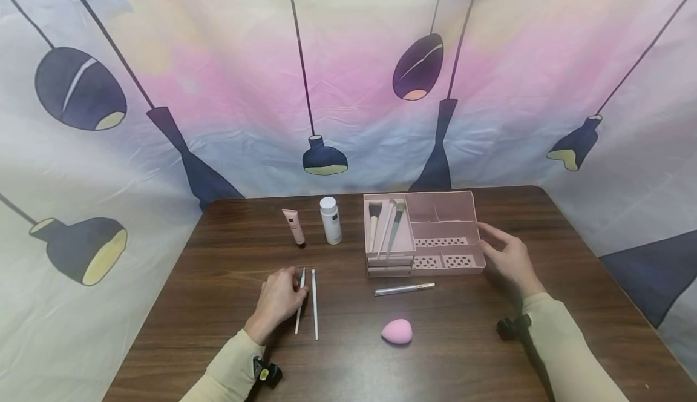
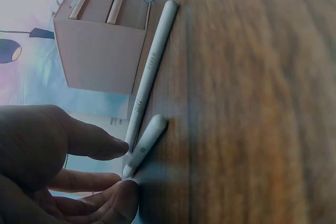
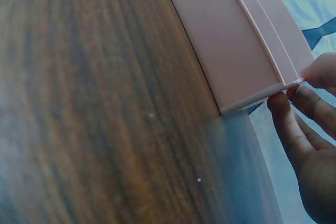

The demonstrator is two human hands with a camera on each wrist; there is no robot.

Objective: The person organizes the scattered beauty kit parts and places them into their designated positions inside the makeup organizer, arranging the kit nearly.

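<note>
Fingers of the left hand (image 1: 279, 298) pinch the left stick (image 1: 297, 322); the right hand (image 1: 512, 261) grips the box (image 1: 443, 230). Sideways knocking might roll the right stick (image 1: 315, 308).

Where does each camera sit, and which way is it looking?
Head: worn on the head, facing forward and down at the table; left hand, right hand and sleeves show.
Left wrist: worn there, looking across the table at two white sticks and a pink organizer; left hand partly shows.
Right wrist: worn there, facing the table and pink organizer's corner; right hand partly shows.
Shared: head and left wrist both show the white sticks.
</note>
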